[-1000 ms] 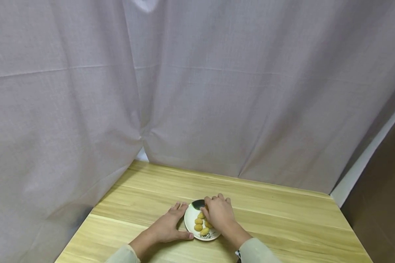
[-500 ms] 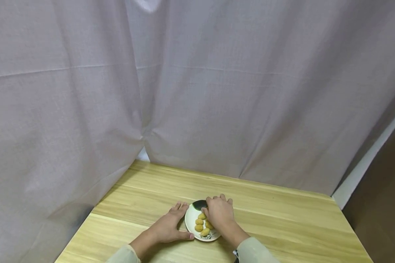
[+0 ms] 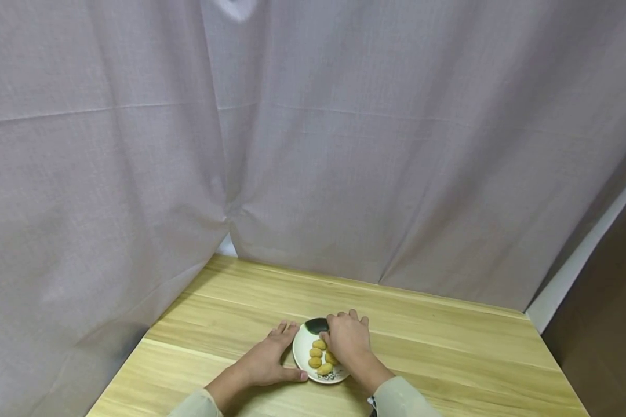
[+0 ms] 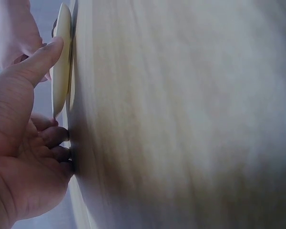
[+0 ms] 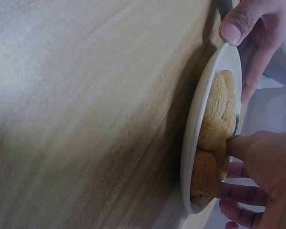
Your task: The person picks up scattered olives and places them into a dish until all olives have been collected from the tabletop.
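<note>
A small round plate (image 3: 301, 354), white with a dark green patch at its far edge, stands on the wooden table. Several golden-brown, wrinkled oval pieces (image 3: 315, 362) of what looks like food lie on it. My left hand (image 3: 263, 362) spans the plate's left side with spread fingers, the thumb resting on the near rim. Over the right side of the plate, my right hand (image 3: 350, 339) pinches at one of the pieces with thumb and curled fingers. In the right wrist view, its thumb sits against the heaped pieces (image 5: 206, 176); the fingertips are partly hidden behind them.
The light wooden table (image 3: 448, 353) reaches out on both sides of the plate and behind it. Grey curtain cloth (image 3: 344, 174) hangs along its back and left edges. A dark brown panel (image 3: 605, 324) stands beyond the right edge.
</note>
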The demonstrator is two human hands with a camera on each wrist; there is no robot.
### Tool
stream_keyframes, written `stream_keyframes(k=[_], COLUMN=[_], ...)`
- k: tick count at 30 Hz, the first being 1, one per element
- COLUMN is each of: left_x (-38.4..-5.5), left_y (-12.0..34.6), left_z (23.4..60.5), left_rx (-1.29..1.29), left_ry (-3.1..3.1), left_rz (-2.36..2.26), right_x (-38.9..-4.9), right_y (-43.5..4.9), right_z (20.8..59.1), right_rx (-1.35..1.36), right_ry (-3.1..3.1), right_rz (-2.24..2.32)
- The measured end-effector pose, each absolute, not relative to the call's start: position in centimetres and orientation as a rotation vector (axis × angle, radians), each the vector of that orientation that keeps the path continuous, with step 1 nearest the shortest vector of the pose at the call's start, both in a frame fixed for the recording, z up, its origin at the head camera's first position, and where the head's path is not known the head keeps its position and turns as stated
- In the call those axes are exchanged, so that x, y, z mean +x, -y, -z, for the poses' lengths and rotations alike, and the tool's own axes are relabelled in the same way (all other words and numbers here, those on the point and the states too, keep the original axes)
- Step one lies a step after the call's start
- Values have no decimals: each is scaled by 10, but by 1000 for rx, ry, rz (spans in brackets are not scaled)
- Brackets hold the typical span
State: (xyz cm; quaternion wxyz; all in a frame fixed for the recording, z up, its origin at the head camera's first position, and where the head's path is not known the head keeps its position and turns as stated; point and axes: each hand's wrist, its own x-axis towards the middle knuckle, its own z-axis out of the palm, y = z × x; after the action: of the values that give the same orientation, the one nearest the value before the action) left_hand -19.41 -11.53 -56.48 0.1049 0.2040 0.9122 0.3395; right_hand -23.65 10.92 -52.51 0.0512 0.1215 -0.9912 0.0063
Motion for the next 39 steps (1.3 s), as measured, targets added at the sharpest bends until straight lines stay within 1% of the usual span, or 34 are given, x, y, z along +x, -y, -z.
stream_keyframes(k=[25, 32, 39], left_x=[-199, -199, -199], left_y=[120, 126, 130], left_z=[567, 565, 566], left_rx=[646, 633, 610], left_ry=[-2670, -2667, -2885], left_rz=[-1014, -1143, -1124], right_x=[-237, -227, -205], right_y=[-113, -123, -142], right_z=[528, 528, 528], right_rx=[398, 438, 461], right_ry=[3015, 2939, 2829], right_rz=[-27, -121, -196])
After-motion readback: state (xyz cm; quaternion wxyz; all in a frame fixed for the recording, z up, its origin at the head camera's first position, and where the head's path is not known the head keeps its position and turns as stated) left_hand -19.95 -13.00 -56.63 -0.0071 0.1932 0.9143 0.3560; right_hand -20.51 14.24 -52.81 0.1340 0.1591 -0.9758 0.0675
